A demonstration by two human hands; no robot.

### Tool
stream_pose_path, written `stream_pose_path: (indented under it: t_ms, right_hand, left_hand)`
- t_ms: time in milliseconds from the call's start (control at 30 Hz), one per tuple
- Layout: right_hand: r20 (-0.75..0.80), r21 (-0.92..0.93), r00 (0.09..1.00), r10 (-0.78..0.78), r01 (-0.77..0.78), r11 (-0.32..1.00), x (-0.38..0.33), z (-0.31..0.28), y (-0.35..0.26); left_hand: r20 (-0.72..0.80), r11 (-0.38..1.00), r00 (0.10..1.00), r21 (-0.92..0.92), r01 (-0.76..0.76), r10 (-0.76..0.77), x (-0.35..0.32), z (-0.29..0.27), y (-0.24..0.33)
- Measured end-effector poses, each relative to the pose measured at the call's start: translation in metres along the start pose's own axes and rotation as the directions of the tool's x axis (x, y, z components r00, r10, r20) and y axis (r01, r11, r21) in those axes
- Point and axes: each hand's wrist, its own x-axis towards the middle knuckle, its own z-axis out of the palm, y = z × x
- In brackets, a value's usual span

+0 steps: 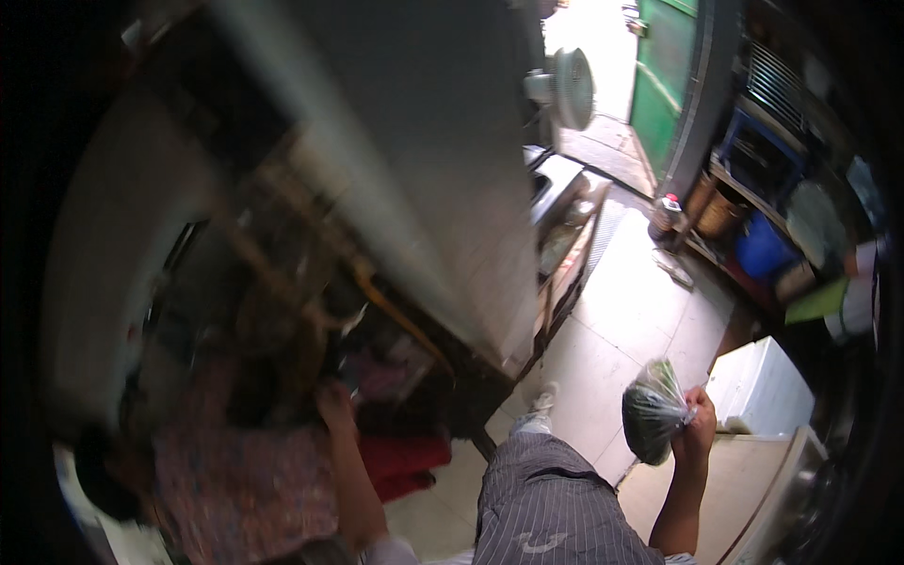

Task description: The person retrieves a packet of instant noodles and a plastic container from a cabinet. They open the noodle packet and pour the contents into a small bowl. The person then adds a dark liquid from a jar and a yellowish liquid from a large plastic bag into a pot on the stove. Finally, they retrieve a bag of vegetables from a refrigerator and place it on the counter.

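In my right hand (pixel 697 419) is the gathered neck of a clear plastic bag (pixel 655 411). Its contents look dark green and leafy, bulging to the left of my closed fingers. My left hand (pixel 335 403) reaches forward into the dim area on the left, beside a person in a patterned pinkish top (pixel 240 485). Blur and shadow hide its fingers and whatever they may touch. Red cloth (pixel 400 461) shows just right of my left forearm.
A tall grey panel (pixel 452 188) divides the view. Ahead, pale floor tiles (pixel 621 320) lead to a green door (pixel 664 85) and a fan (pixel 571 89). Shelves (pixel 753 202) line the right. A white box (pixel 761 388) stands beyond my right hand. A dark-liquid bottle (pixel 665 218) stands on the floor.
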Motion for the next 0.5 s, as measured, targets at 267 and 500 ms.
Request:
stream_pose_path:
  t_ms: [267, 500]
  right_hand:
    - [0.151, 0.042, 0.989, -0.014, 0.008, 0.999, 0.196, 0.053, -0.051]
    - [0.248, 0.013, 0.969, 0.017, -0.02, 1.0, 0.348, 0.06, -0.118]
  left_hand:
    - [0.814, 0.942, 0.555, 0.03, -0.334, 0.171, -0.192, 0.325, 0.138]
    - [0.207, 0.706, 0.762, 0.291, -0.646, 0.613, -0.055, 0.533, 0.269]
